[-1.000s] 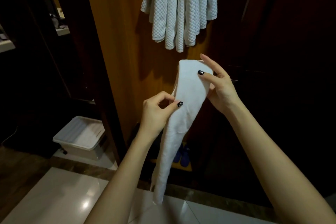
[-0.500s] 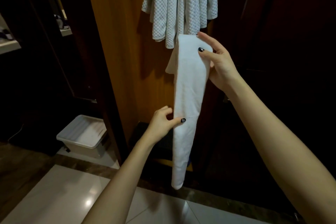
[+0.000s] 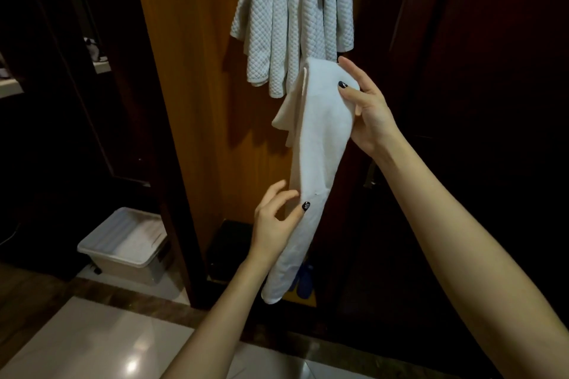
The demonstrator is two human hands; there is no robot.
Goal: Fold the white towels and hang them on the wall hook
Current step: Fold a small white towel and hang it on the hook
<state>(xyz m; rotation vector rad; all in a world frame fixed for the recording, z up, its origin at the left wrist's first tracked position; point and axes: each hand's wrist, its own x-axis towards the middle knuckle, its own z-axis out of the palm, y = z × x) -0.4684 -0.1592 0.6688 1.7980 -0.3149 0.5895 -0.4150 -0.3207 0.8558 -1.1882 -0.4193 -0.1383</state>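
Left hand is low, forearm coming up from bottom centre, palm facing right. Thumb lies on the front of the folded towel, index tip at its left edge: a light pinch about two-thirds down. Other fingers are loosely curled, off the cloth.

Towel is a long narrow white strip hanging in the air between the hands, slanting slightly down-left. One loose corner flops out on the left near the top. Bottom end hangs free above the floor.

Right hand is high, arm reaching in from the right. It grips the towel's top end, thumb across the front and fingers behind. Index sticks up past the top edge.

Surroundings:
- white plastic bin, lid on, on the floor at far left
- orange wood panel behind the towel
- quilted towels already hanging in a bunch on the panel. Their lower ends sit just above and behind the held towel's top.
- blue slippers low down, partly hidden by the towel's bottom end
- dark door on the right
- glossy pale floor tile in front
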